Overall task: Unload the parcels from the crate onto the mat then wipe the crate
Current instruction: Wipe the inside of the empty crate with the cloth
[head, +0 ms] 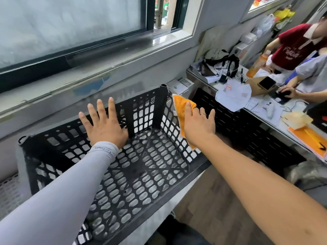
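Head view: right hand (pixel 198 124) fingers, spread, press orange cloth (pixel 182 110) against crate (pixel 141 167) wall; left hand (pixel 104 124) fingers splayed.

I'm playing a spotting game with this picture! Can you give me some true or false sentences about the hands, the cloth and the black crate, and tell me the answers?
1. The right hand presses an orange cloth against the side wall of the black crate. True.
2. The crate is full of parcels. False: no parcels show inside it, only its bare gridded floor.
3. The left hand is holding a spray bottle. False: it holds nothing, and its fingers are spread out straight by the crate's far wall.
4. The left arm wears a grey sleeve. True.
5. The cloth is blue. False: it is orange.
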### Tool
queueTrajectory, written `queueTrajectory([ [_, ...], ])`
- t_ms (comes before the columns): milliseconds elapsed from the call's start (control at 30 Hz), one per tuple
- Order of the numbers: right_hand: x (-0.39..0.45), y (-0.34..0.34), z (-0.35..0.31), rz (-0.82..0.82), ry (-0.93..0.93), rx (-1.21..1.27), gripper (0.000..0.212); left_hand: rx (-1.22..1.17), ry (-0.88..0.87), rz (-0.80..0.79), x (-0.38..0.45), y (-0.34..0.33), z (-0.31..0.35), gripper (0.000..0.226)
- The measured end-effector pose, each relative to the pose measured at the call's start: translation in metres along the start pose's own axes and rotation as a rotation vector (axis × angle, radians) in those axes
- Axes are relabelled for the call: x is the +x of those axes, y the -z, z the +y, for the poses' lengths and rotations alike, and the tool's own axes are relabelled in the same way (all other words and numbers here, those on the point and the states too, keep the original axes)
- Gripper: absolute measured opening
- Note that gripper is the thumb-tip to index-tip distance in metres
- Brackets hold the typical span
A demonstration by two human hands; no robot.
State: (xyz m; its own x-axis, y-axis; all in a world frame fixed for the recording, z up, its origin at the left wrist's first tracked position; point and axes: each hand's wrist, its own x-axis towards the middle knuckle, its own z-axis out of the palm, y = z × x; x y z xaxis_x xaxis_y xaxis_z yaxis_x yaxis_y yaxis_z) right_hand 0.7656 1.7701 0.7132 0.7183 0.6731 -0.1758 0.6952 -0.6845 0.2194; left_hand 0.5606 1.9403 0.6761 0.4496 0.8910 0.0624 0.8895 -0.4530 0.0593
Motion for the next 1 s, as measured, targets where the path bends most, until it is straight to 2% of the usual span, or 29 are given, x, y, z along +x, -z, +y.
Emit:
queueTrajectory([
  [200,-0.037,-0.008,0.022,-0.049,-0.052,-0.008,0.093,0.022,-0.015,0.018,0.001,-0.005,-0.001,0.113],
  [367,-0.054,-0.009,0.029,-0.075,-0.068,-0.044,0.106,0.025,-0.004,0.043,0.001,-0.01,0.002,0.114],
  [667,0.005,0.003,-0.004,-0.022,-0.004,-0.012,0.095,0.005,-0.008,0.029,0.002,-0.007,0.001,0.111],
  [1000,0.065,0.021,-0.028,-0.004,0.174,-0.003,0.098,0.046,0.034,-0.018,0.003,-0.001,0.005,0.112],
])
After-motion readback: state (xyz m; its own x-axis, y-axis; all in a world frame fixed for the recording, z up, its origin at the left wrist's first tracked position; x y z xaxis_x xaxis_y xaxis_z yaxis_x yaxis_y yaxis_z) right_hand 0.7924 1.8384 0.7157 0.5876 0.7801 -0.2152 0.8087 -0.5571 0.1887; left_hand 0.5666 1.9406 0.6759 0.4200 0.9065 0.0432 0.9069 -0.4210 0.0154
